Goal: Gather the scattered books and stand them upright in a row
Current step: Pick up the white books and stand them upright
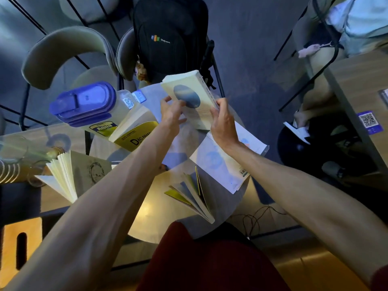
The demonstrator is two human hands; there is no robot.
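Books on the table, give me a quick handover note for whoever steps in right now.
Left hand and right hand together hold the cream book with a blue circle raised over the table.
Yellow book leans against the water jug.
Two books stand fanned open: one at left, one near the front edge.
White book lies flat under the right wrist.
Done: no row yet. Left: stand all five upright together.

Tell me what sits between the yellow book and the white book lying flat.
The head view shows the person's left forearm crossing that stretch, above bare table.
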